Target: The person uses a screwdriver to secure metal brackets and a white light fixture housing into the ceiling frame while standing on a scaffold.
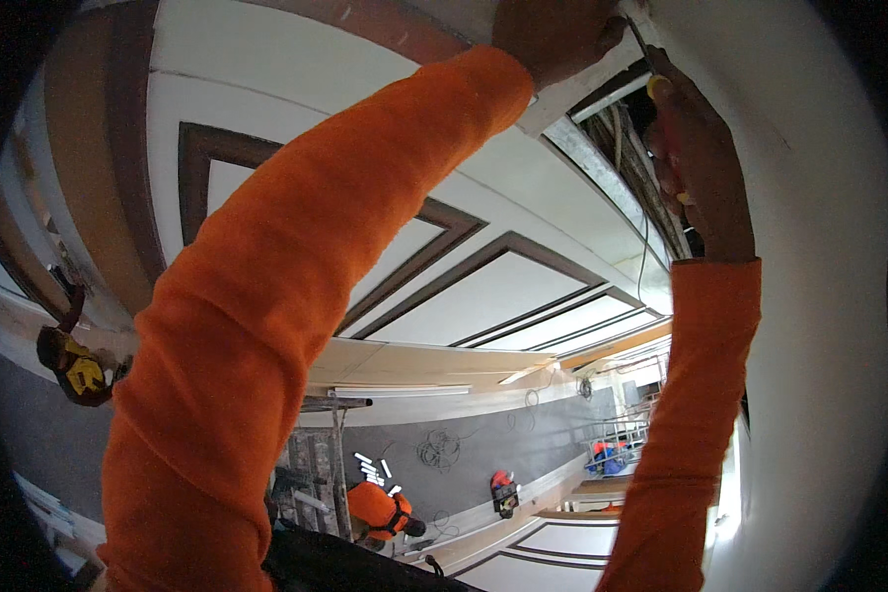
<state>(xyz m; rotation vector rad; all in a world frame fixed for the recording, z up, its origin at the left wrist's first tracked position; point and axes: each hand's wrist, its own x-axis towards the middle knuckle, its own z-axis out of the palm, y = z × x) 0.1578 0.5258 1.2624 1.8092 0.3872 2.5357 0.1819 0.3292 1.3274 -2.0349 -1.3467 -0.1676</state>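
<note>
Both my arms, in orange sleeves, reach up to the ceiling. My right hand (703,158) is closed round the red and yellow handle of what looks like a screwdriver (639,37). Its thin metal shaft points up and left to the white ceiling edge (644,14). Beside the shaft's tip, my left hand (555,37) is raised against that edge with its fingers curled; what they hold, if anything, is hidden. Just below the hands runs an opening (617,148) in the ceiling, with cables and a metal strip inside. A thin wire (645,257) hangs from it.
White panels with dark brown trim (523,296) line the wall. Far below on the grey floor (483,434) are a person in orange (380,510), coiled cable (438,450) and white pieces (370,468). Scaffolding (316,464) stands close under me. A yellow and black tool (79,367) sits at left.
</note>
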